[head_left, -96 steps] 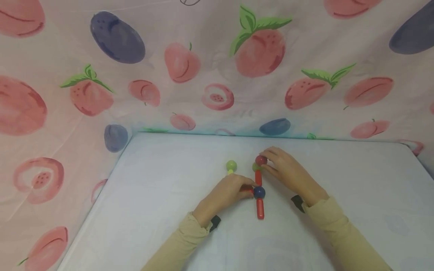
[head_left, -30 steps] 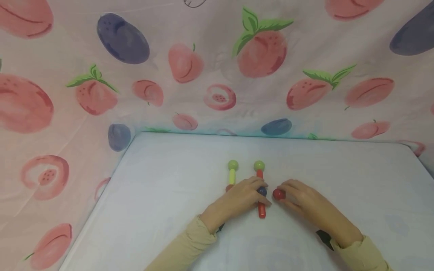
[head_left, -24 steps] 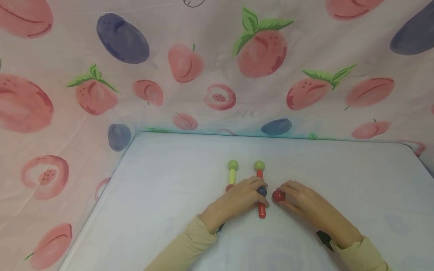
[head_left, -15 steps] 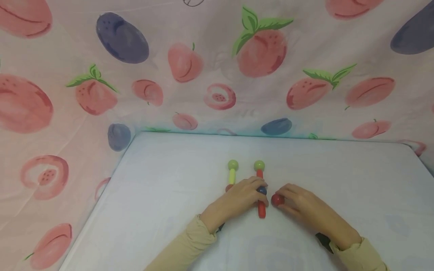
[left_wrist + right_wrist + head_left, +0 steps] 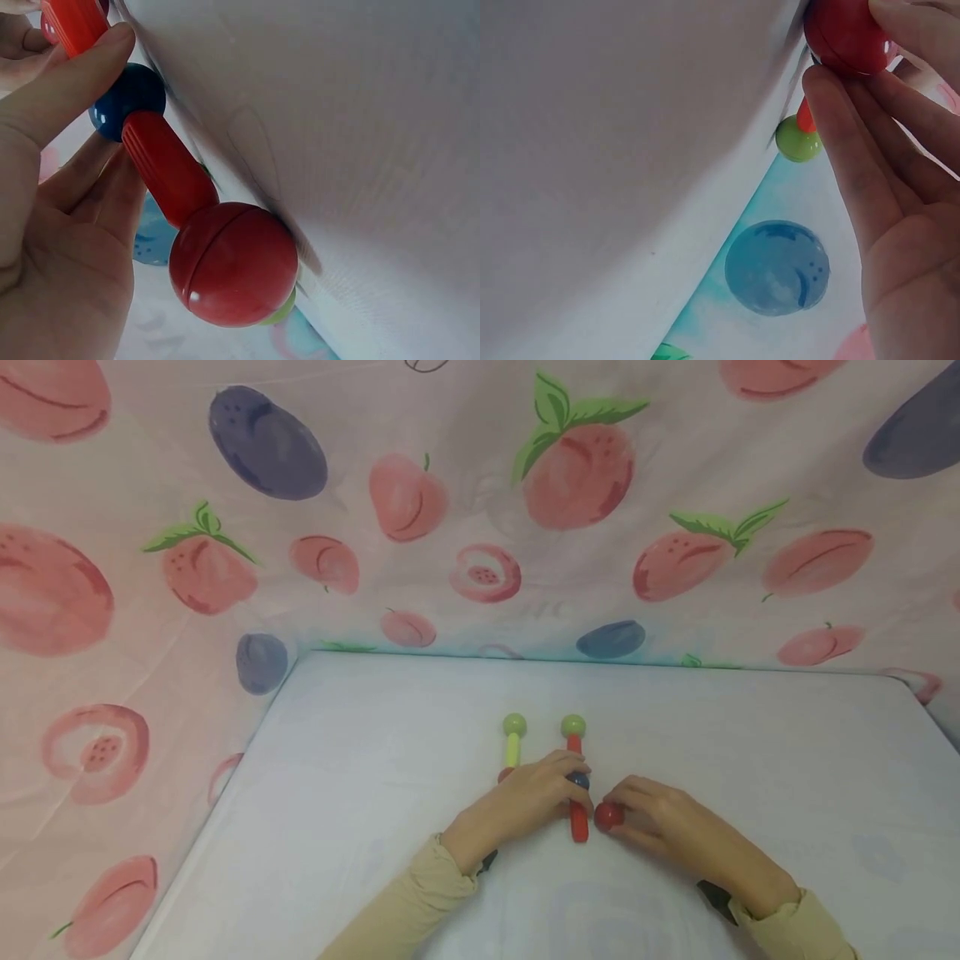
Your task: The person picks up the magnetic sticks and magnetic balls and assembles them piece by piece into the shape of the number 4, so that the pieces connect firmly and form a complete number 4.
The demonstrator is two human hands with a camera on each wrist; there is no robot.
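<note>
A chain of ball-and-rod toy pieces lies on the table. My left hand [image 5: 536,797] grips it round the blue ball [image 5: 127,101], with the thumb along the near red rod [image 5: 579,825]. Another red rod [image 5: 169,166] joins the blue ball to a red ball [image 5: 234,264], mostly hidden under this hand in the head view. My right hand [image 5: 667,818] pinches a loose red ball [image 5: 609,816] between thumb and fingertips, close to the right side of the near rod's free end. Beyond the blue ball, a red rod [image 5: 574,743] leads to a green ball [image 5: 573,726].
Left of that, a yellow-green rod [image 5: 513,751] carries a second green ball [image 5: 514,725] at its far end. The white table [image 5: 375,735] ends at a fruit-print cloth [image 5: 450,510] behind and at the left.
My right hand has brought the red ball from the far green ball toward me, and lately down beside the near rod's end. My left hand has shifted further over the blue ball.
</note>
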